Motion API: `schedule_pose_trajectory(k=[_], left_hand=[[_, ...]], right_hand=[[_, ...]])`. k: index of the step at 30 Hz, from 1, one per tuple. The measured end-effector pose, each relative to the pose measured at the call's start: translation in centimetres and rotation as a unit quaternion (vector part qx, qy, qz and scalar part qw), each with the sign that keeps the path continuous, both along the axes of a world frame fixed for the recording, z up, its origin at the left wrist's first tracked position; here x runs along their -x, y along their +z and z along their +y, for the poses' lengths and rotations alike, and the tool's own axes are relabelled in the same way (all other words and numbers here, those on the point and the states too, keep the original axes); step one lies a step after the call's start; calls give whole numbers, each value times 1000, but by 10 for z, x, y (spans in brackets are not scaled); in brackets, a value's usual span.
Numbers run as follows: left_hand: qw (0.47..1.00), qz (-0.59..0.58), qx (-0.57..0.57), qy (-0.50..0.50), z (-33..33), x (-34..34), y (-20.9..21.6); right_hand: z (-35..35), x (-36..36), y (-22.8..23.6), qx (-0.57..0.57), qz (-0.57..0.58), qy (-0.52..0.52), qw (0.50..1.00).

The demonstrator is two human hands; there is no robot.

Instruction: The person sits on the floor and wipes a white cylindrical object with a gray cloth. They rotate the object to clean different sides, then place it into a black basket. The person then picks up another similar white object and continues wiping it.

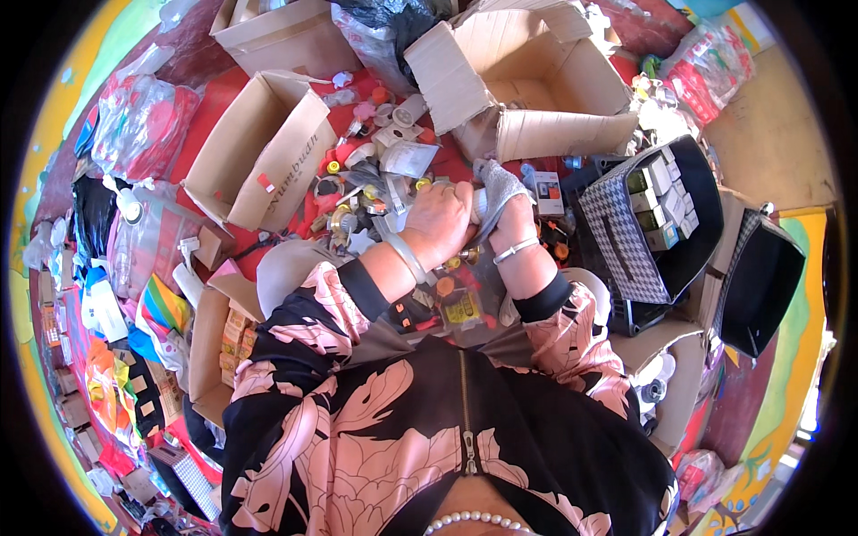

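Observation:
My right hand [516, 227] is closed on a grey cloth [500, 186], which drapes up over its fingers. A small white piece [480, 206], its kind unclear, shows between the cloth and my left hand. My left hand [440, 219] is curled tight right beside it, and what its fingers hold is hidden. Both hands are above a pile of mixed small items. A clear plastic packet [408, 159] and a yellow-labelled pack [462, 310] lie among them. To the right of my right hand stands a small white box [548, 194].
Open cardboard boxes stand ahead, one tall at left [259, 147] and one wide at right [567, 134]. A houndstooth bin [617, 234] at right holds several small white boxes [661, 192]. A carton [211, 380] with yellow packs sits at lower left. Plastic bags [143, 121] lie far left.

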State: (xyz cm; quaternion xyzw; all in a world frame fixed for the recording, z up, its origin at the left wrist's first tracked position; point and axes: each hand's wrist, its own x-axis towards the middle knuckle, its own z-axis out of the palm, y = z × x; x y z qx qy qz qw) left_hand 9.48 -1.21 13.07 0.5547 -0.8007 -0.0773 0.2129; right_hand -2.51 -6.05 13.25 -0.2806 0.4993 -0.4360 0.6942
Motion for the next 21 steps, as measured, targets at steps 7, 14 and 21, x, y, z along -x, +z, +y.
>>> schedule_pose_trajectory(k=[7,14,21], left_hand=[[983,134,32,-119,-6,-3,14],[694,605,-351,-171,-12,-25,17],[679,599,-375,-199,-7,-19,29]], right_hand=[[-9,33,-14,-88,-179,-13,980],[-5,41,31,123,-293,40,947],[6,46,39,113,-388,126,906]])
